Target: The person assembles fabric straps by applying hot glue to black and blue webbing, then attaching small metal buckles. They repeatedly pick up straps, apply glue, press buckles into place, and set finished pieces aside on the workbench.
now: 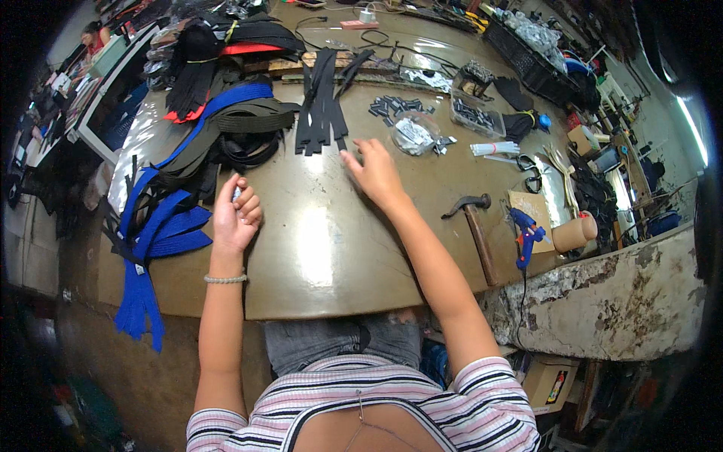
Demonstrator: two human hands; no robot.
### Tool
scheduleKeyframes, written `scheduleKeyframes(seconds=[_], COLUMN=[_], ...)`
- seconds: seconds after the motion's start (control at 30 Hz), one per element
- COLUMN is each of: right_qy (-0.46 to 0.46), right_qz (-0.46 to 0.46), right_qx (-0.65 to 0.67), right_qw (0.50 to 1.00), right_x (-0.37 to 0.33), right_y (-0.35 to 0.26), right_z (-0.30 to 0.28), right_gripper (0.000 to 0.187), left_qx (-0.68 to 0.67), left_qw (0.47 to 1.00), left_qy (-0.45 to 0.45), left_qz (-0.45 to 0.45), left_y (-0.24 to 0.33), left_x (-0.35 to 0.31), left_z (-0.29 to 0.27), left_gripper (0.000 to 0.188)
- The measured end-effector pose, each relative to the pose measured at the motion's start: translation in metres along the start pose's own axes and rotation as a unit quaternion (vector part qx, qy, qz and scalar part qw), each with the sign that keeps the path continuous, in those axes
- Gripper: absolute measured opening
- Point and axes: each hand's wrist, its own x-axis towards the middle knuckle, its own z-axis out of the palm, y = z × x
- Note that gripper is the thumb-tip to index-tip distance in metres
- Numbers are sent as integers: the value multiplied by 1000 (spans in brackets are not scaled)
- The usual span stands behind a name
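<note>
My left hand point(238, 215) is closed, palm up, over the table's left part. Between its fingers shows a bit of a small pale bluish thing point(237, 193), mostly hidden. My right hand point(373, 175) reaches forward with fingers apart, just short of the lower ends of several black flat straps point(320, 113). I cannot tell whether a fingertip touches the nearest strap. To the left of the straps lie coiled dark olive webbing point(252, 120) and blue webbing strips point(173, 222). A clear bag of small pale pieces point(414, 135) lies to the right of the straps.
Small dark pieces point(399, 105) lie scattered beside a clear plastic box point(476, 117). At right are white strips point(493, 148), black-handled scissors point(532, 181), a hammer point(474, 233), a blue glue gun point(526, 235) and a tan roll point(576, 232). A black crate point(527, 64) stands far right.
</note>
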Motion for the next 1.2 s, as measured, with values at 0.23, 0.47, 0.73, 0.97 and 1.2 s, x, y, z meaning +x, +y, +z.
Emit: scheduleKeyframes(seconds=[0.23, 0.47, 0.73, 0.97, 1.2], right_qy=[-56, -115, -165, -290, -413], right_qz=[-27, 270, 327, 329, 303], right_qx=[-209, 321, 603, 535, 483], right_qw=[976, 900, 708, 722, 710], right_x=[25, -77, -211, -192, -88], right_y=[-11, -44, -97, -95, -33], right_z=[33, -18, -52, -64, -74], right_gripper=[23, 23, 21, 30, 21], left_qx=[14, 537, 591, 688, 770], left_qw=[999, 829, 806, 723, 613], left_qy=[-34, -17, -9, -9, -67], left_qz=[-6, 155, 44, 59, 163], left_y=[1, -53, -139, -125, -145], left_x=[4, -24, -109, -154, -156], left_z=[-7, 11, 32, 50, 39], left_gripper=[28, 31, 27, 20, 23])
